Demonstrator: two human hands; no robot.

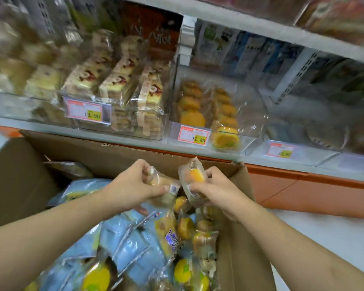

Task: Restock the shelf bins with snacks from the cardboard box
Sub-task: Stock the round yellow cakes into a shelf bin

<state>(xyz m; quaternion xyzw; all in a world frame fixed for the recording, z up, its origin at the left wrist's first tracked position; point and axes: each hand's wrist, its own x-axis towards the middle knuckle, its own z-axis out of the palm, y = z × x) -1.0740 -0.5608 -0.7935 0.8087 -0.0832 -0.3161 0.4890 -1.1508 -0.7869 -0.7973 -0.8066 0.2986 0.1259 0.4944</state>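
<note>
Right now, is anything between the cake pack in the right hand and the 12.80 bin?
Nothing visible. The right hand holds the pack above the box's far wall, and the bin is open on top.

Both hands, left [135, 183] and right [214, 192], each grip a wrapped snack above the cardboard box [118, 152].

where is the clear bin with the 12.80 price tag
In the head view, the clear plastic bin with the 12.80 tag sits on the lower shelf, centre-right, directly above the brown cardboard box, right of the 13.90 bin.
</note>
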